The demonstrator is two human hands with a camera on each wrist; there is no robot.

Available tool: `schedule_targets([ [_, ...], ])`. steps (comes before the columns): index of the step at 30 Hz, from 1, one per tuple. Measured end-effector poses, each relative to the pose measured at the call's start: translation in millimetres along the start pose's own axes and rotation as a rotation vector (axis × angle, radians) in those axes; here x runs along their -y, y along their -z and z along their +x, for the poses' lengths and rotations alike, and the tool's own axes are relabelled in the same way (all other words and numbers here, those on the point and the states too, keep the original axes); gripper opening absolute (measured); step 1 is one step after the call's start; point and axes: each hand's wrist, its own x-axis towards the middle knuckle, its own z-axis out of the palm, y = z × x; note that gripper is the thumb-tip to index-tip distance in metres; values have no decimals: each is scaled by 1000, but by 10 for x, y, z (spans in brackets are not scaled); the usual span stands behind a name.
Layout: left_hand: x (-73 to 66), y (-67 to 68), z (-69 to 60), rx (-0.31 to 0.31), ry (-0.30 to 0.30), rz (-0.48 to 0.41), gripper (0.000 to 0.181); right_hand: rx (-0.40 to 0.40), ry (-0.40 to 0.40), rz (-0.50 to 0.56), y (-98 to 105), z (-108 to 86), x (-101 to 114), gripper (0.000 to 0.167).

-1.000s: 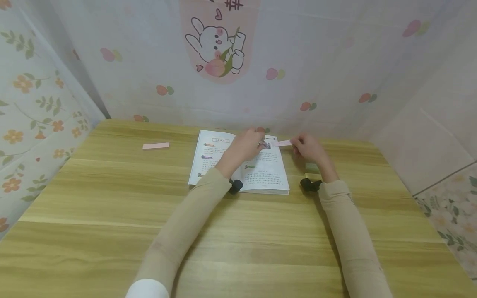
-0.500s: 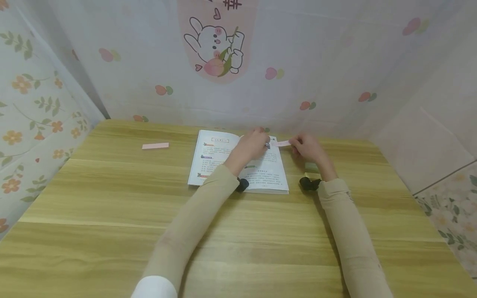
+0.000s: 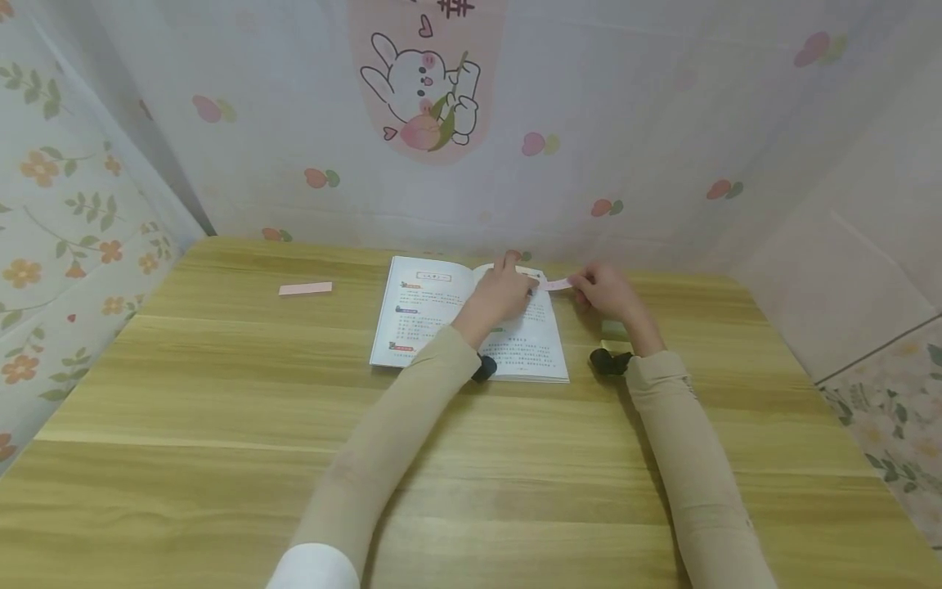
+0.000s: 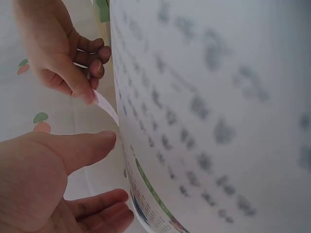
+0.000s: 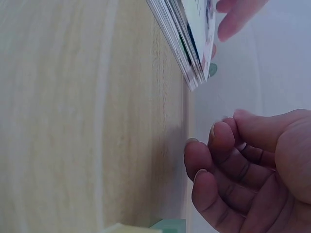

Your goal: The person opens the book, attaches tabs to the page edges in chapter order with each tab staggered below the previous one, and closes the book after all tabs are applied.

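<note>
strip (image 3: 556,285) pinched in my right hand (image 3: 608,292), at its nine o'clock; green block (image 3: 614,330) at six; my left hand (image 3: 502,296), fingers loosely extended, partly covers the book (image 3: 445,301).

Beside a page (image 4: 199,107), the right hand (image 4: 56,48) pinches a strip (image 4: 106,108) near the left hand (image 4: 41,179).

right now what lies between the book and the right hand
In the head view, a pink strip spans from the book to the right hand.
</note>
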Motion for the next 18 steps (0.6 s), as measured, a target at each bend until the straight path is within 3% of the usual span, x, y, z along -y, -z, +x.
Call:
schedule_targets([
  [18,-60,-43,-63,75,57,-95,42,50,-66,28,-50,5,33,30],
])
